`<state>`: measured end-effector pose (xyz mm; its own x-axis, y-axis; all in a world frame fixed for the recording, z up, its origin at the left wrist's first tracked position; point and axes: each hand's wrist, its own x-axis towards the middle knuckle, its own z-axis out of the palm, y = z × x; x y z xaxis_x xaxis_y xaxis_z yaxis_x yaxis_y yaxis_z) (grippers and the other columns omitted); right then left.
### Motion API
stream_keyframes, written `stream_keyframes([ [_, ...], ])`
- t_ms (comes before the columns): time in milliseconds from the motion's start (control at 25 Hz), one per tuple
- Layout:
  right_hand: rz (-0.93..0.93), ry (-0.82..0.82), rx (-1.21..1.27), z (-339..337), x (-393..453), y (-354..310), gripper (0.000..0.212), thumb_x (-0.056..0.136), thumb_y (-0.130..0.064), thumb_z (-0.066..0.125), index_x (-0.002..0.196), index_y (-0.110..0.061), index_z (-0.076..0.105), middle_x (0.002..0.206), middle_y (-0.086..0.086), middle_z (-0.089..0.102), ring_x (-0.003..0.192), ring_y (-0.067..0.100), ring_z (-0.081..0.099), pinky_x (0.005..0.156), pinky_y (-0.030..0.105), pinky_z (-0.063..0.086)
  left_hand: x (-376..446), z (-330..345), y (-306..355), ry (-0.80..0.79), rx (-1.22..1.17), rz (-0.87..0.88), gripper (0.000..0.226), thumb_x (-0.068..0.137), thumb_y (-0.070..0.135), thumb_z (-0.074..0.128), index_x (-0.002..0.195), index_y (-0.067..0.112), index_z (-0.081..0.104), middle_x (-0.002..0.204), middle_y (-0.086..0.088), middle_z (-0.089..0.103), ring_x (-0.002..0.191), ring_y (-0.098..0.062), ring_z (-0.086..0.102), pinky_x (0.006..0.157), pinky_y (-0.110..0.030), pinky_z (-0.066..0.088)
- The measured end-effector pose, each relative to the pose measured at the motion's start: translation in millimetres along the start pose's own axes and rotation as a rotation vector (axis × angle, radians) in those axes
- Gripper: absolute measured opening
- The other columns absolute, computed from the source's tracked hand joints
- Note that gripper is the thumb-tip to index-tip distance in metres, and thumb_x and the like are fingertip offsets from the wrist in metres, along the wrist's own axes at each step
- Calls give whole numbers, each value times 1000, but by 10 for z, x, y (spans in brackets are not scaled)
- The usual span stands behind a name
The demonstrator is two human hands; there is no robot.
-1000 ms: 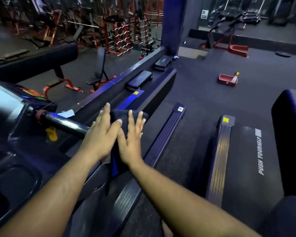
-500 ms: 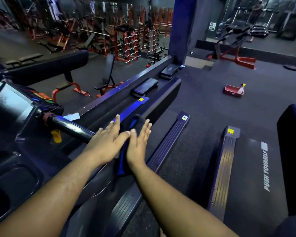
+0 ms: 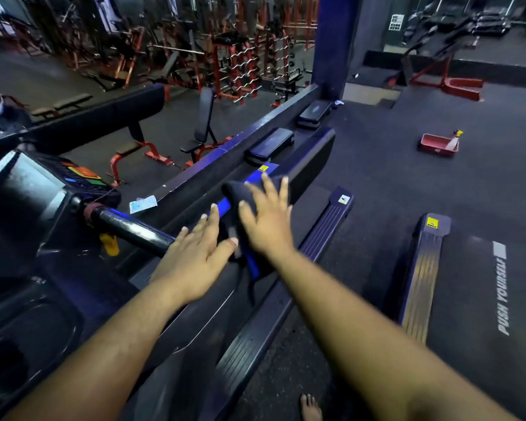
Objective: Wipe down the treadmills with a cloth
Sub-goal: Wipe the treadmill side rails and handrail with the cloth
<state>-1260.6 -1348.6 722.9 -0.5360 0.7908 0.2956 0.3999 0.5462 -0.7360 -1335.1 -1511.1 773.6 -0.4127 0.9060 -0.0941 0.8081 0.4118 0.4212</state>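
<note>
A dark cloth (image 3: 234, 192) with a blue edge lies draped over the treadmill's black side rail (image 3: 312, 153), which carries a blue stripe. My right hand (image 3: 268, 221) presses flat on the cloth, fingers spread, holding it against the rail. My left hand (image 3: 195, 258) lies flat on the rail just behind, fingers apart, its thumb touching the cloth's near edge. The treadmill console (image 3: 28, 183) and its black handlebar (image 3: 128, 229) are to the left of my hands.
A ribbed foot rail (image 3: 322, 235) runs right of the side rail, and beyond it a neighbouring treadmill belt (image 3: 474, 299) reads "PUSH YOURSELF". A red tray (image 3: 434, 145) with a spray bottle sits on the floor. Step platforms (image 3: 269, 145) line the ledge. My bare foot (image 3: 310, 408) shows below.
My right hand has slid the cloth farther forward along the rail. The left hand stayed back, so the two hands are no longer side by side on the cloth.
</note>
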Motion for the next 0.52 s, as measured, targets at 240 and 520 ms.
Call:
stream_keyframes([
  [240, -68, -46, -7, 39, -251, -189, 44, 94, -38, 52, 136, -27, 53, 159, -7, 30, 153, 18, -7, 116, 69, 0, -5, 34, -3, 22, 63, 11, 100, 72, 72, 2, 157, 22, -11, 166, 5, -7, 149, 1, -11, 124, -33, -4],
  [520, 9, -128, -209, -258, 567, 50, 44, 95, -44, 46, 133, -28, 59, 159, -9, 32, 153, 18, -2, 115, 71, -1, 35, 1, -23, 68, -3, -36, 78, 98, 62, 22, 157, 25, -12, 165, 6, -18, 148, -2, -15, 124, -36, -4],
])
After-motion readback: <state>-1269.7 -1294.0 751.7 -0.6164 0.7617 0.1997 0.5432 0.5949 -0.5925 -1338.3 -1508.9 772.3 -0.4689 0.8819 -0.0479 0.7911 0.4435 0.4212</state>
